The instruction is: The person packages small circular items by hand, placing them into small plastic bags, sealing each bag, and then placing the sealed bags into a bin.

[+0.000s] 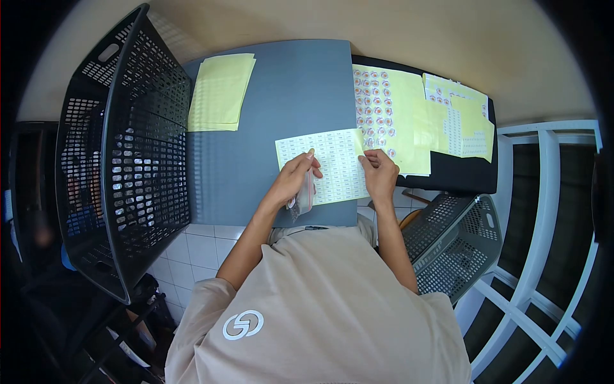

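Note:
A sheet of small printed labels (339,168) lies on the grey table in front of the person. Over its left part is my left hand (295,177), closed on a small clear plastic bag (305,197) with a red strip at its edge and dark small items at its lower end. My right hand (380,173) is at the sheet's right edge, thumb and fingertips pinched together; whatever is between them is too small to make out. Just beyond that hand, a yellow sheet with rows of round stickers (374,105) reaches the table's right side.
Yellow sheets (222,93) lie at the grey table's (281,83) back left. A large dark crate (150,147) stands upright at the left. More label sheets (470,121) rest on a black surface (460,173) at the right, with another crate (457,249) below.

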`<state>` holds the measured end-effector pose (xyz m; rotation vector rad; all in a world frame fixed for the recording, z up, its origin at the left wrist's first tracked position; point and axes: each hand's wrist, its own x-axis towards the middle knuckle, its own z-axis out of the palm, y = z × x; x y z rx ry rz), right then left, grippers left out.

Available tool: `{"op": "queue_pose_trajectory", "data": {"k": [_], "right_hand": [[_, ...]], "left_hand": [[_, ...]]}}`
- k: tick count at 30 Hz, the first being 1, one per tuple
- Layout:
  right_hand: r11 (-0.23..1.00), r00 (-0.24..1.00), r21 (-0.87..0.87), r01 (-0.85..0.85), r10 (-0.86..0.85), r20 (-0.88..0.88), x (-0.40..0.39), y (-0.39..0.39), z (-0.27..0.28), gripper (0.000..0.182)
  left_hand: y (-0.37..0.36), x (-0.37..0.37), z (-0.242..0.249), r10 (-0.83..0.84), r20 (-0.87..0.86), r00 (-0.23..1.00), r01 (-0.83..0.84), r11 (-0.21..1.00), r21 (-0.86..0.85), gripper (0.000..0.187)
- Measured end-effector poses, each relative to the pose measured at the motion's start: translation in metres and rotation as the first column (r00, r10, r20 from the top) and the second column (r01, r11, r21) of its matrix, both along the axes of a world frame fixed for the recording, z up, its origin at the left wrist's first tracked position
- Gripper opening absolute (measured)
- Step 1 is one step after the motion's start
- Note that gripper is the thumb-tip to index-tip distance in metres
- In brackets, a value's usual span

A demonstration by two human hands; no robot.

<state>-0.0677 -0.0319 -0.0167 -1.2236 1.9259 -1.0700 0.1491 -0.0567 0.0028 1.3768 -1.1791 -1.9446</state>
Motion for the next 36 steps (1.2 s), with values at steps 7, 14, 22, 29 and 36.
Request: {"op": "queue_pose_trajectory", "data": {"k": [7, 14, 22, 29, 36], "right_hand": [[0.998, 0.979, -0.051, -0.023, 0.012, -0.203, 0.003, 0.001, 0.002, 0.014], [0.996, 0.976, -0.091, -0.025, 0.005, -0.218, 0.005, 0.001, -0.001, 0.011], [0.969, 0.914, -0.174, -0.178, 0.097, -0.394, 0.012, 0.002, 0.005, 0.007], [0.969, 0.971, -0.155, -0.195, 0.168, -0.170, 0.000, 0.000, -0.006, 0.005], [0.988, 0.983, -0.112, -0.109, 0.124, 0.135, -0.011, -0.003, -0.008, 0.004]], "left_hand": [[0.002, 0.003, -0.002, 0.046, -0.033, 0.998, -0.045, 0.999, 0.027, 0.046], [0.003, 0.004, 0.005, 0.049, -0.022, 0.999, -0.048, 0.998, 0.046, 0.047], [0.004, 0.004, -0.001, 0.072, -0.040, 0.997, -0.071, 0.997, 0.018, 0.051], [0.005, 0.010, 0.009, 0.028, 0.011, 1.000, -0.029, 1.000, 0.009, 0.055], [0.007, 0.022, 0.011, 0.180, 0.097, 0.979, -0.180, 0.984, -0.010, 0.061]]}}
